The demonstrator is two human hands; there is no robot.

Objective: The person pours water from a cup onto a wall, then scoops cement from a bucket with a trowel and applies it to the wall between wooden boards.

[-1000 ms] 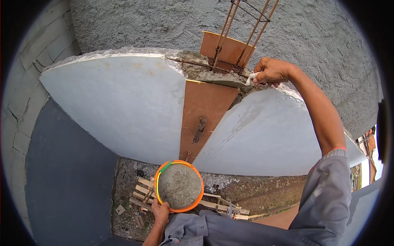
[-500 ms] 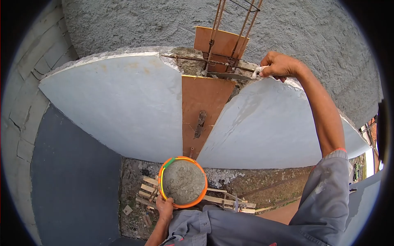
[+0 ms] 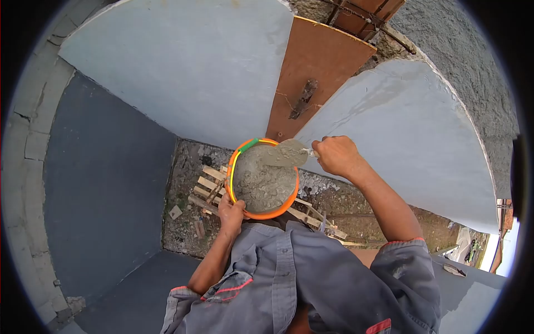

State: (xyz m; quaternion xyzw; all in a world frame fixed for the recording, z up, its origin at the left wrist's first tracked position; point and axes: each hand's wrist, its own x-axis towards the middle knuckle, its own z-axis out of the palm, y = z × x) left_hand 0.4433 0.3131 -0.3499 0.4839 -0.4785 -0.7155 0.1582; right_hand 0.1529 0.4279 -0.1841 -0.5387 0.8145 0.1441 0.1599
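Observation:
An orange bucket [image 3: 229, 177] with a yellow and green rim is held against my body by my left hand [image 3: 231, 213], whose fingers grip its lower left edge. Wet grey mortar [image 3: 261, 181] fills it. My right hand [image 3: 336, 156] is closed round the handle of a trowel [image 3: 292, 153]. The blade, coated with mortar, lies over the bucket's upper right side. Beyond the bucket, a brown board [image 3: 322, 55] stands between two pale blue wall panels, with a dark slot in its middle.
Rusty steel bars [image 3: 370, 19] rise at the top behind the brown board. Rough grey plaster [image 3: 461, 61] covers the wall at upper right. Wooden slats [image 3: 208, 183] lie below, left of the bucket. A dark grey wall [image 3: 105, 178] stands at the left.
My right hand has come down from the wall's top edge to the bucket, bringing the trowel over the mortar. The view has tilted down, so the bucket appears higher.

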